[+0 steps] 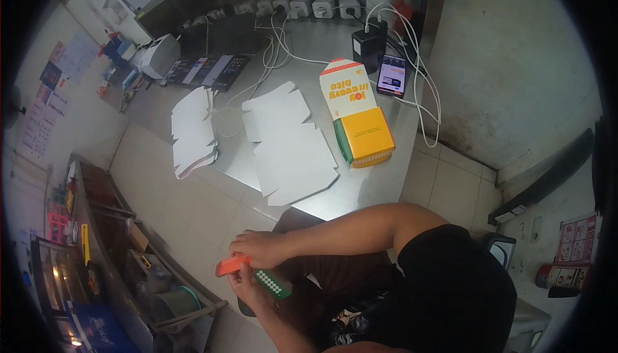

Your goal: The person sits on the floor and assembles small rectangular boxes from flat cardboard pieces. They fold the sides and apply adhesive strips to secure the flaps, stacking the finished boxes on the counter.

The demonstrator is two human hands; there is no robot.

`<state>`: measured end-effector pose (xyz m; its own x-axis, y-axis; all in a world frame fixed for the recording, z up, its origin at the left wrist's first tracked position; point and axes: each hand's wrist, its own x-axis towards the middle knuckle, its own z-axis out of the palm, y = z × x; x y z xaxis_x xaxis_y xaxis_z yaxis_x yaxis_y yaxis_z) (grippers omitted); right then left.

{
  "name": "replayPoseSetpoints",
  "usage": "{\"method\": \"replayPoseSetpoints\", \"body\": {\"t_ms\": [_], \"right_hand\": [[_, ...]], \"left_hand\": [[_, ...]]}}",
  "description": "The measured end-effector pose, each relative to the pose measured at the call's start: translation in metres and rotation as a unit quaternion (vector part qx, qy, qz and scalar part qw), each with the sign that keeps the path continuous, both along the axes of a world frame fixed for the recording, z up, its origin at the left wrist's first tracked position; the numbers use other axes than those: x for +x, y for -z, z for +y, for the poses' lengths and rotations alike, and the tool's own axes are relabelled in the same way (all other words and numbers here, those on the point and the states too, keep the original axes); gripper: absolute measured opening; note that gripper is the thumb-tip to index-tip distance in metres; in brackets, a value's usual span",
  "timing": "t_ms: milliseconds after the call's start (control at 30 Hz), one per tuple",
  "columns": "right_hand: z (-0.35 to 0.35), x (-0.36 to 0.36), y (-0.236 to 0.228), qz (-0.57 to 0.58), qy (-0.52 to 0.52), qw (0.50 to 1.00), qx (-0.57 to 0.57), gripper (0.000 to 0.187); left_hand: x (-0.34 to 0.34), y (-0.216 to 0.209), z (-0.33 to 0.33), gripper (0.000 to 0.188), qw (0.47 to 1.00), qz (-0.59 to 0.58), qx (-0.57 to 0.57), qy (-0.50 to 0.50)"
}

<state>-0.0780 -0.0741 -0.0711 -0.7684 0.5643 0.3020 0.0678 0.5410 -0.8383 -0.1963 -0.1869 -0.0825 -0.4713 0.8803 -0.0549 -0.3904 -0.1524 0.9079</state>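
Low in front of me, over my lap, both hands grip a printed carton. Its orange-red flap [233, 265] sticks out to the left between my fingers. A green side panel [273, 283] with a pale pattern shows below the hands. My right hand [261, 248] is closed over the top of the carton, reaching across from the right. From below, my left hand [250, 290] pinches the orange-red flap, with its fingers bent. The fingers and my right palm hide the carton's middle, so I cannot tell how far it is folded.
A yellow and green box [367, 135] with a raised white lid stands on the metal table [393, 179]. Beside it lie a flat white carton blank [290, 150] and a stack of white blanks [192, 128]. A phone [391, 75], black adapters [365, 47] and cables are behind.
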Motion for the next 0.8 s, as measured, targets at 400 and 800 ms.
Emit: {"method": "replayPoseSetpoints", "body": {"t_ms": [400, 800], "right_hand": [[0.000, 0.011, -0.016, 0.002, 0.043, 0.999, 0.007, 0.044], [-0.004, 0.004, -0.004, 0.064, -0.001, 0.993, 0.104, 0.023]], "left_hand": [[0.023, -0.002, 0.007, 0.044, 0.985, 0.171, 0.005, -0.003], [-0.020, 0.011, 0.009, 0.026, 0.999, 0.025, 0.026, -0.025]]}}
